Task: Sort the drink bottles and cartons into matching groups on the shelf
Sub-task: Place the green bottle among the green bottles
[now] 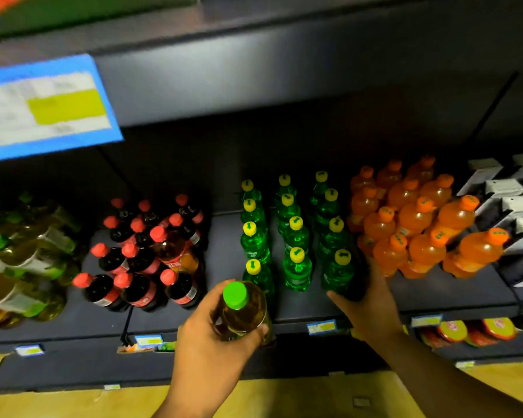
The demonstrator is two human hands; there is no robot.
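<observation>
The left hand (215, 336) is wrapped around an amber bottle with a green cap (240, 309), held just off the shelf (224, 260) edge at 6 o'clock of the green bottles (296, 257). The right hand (369, 300) curls around the front green bottle (341, 273) at 3 o'clock. Orange bottles (417, 221) stand beyond, dark red-capped bottles (139, 257) at 9 o'clock.

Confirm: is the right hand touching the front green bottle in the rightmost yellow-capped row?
Touching. The head view shows the right hand cupping the lower body of the green bottle, fingers wrapped around its right side.
</observation>
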